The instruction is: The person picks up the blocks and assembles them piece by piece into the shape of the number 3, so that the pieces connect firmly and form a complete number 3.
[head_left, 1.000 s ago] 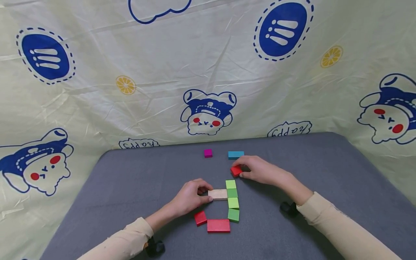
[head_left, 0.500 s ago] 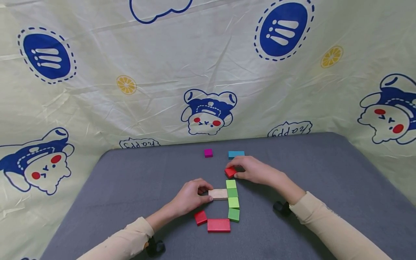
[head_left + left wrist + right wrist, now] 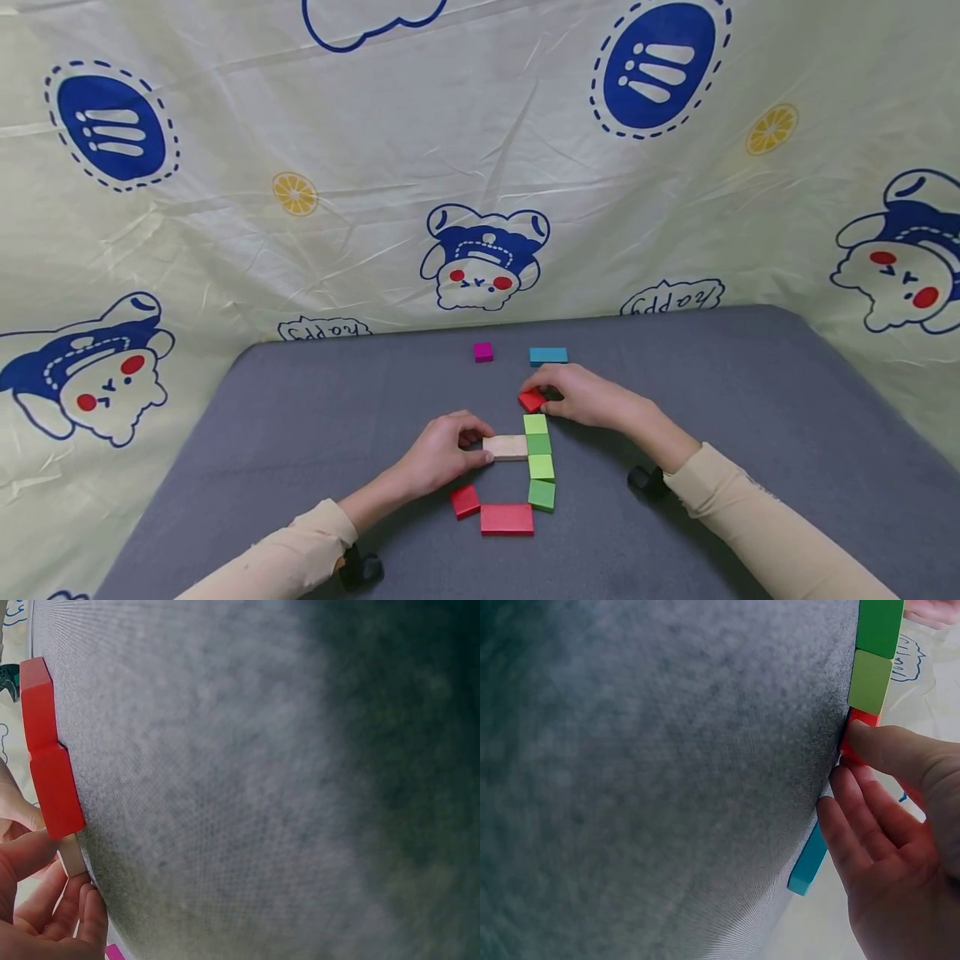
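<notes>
In the head view my left hand (image 3: 441, 452) pinches the left end of a pale wooden block (image 3: 508, 447). That block's right end meets a column of light and dark green blocks (image 3: 540, 467). My right hand (image 3: 588, 397) pinches a small red block (image 3: 532, 401) at the far end of the column; the right wrist view shows this red block (image 3: 860, 733) right beside a light green block (image 3: 870, 681), its thumb side partly covered. Nearer the body lie a large red block (image 3: 507, 520) and a tilted smaller red block (image 3: 465, 502), touching or nearly so at their corners.
A magenta block (image 3: 483, 352) and a blue block (image 3: 548, 356) lie toward the back of the grey-covered table (image 3: 337, 400). Behind the table hangs a printed cloth (image 3: 375, 267).
My right hand has moved a little left with the red block, bringing it to the far end of the green column. The left hand keeps its hold on the wooden block.
</notes>
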{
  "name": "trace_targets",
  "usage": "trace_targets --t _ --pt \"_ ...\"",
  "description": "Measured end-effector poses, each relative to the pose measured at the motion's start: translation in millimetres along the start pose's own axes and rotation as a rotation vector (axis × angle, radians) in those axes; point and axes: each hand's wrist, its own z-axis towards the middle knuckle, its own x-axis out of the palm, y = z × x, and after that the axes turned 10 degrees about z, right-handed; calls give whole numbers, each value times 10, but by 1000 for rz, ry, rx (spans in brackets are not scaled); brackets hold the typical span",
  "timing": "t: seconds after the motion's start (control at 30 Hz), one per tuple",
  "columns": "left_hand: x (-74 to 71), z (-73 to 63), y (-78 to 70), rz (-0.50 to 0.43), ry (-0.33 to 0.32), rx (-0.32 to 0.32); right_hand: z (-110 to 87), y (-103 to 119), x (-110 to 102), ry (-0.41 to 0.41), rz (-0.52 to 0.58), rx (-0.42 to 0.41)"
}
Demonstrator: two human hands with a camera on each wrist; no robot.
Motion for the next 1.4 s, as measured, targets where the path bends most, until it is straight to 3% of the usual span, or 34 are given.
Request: trace_targets --t 1.4 --pt "7 -15 -7 -9 -11 -4 -82 -5 -5 -34 50 12"
